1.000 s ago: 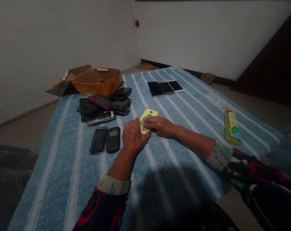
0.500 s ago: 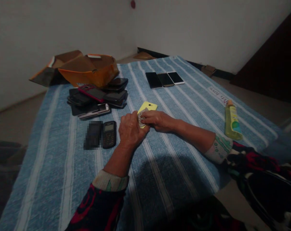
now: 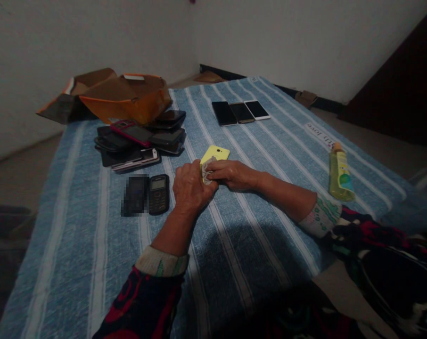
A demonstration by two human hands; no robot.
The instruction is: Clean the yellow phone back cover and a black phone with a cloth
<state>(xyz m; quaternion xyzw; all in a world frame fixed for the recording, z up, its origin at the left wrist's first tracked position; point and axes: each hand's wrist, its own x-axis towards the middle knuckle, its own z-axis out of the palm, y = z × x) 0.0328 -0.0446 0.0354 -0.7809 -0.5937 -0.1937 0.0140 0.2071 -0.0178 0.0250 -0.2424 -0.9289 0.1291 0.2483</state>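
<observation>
A yellow smartphone (image 3: pixel 217 152) lies back side up on the striped cloth, its camera end pointing away from me. My left hand (image 3: pixel 191 184) grips it along its left side and near end. In my right hand (image 3: pixel 234 174) is a crumpled pale cloth (image 3: pixel 207 170), pressed by the fingers onto the phone's back. The lower part of the phone is hidden under both hands. Left of my left hand lie a black keypad phone (image 3: pixel 159 194) and a dark blurred-out item (image 3: pixel 135 195), side by side.
A heap of phones (image 3: pixel 139 141) sits at the left, before an open orange cardboard box (image 3: pixel 125 103). Three smartphones (image 3: pixel 240 113) lie in a row at the back. A bottle of yellow-green liquid (image 3: pixel 340 175) stands at the right. Blue striped cloth (image 3: pixel 270 240) covers the table.
My view has tilted slightly, so everything sits a little higher in it. Both hands keep nearly the same place on the yellow smartphone, the cloth still pressed against it.
</observation>
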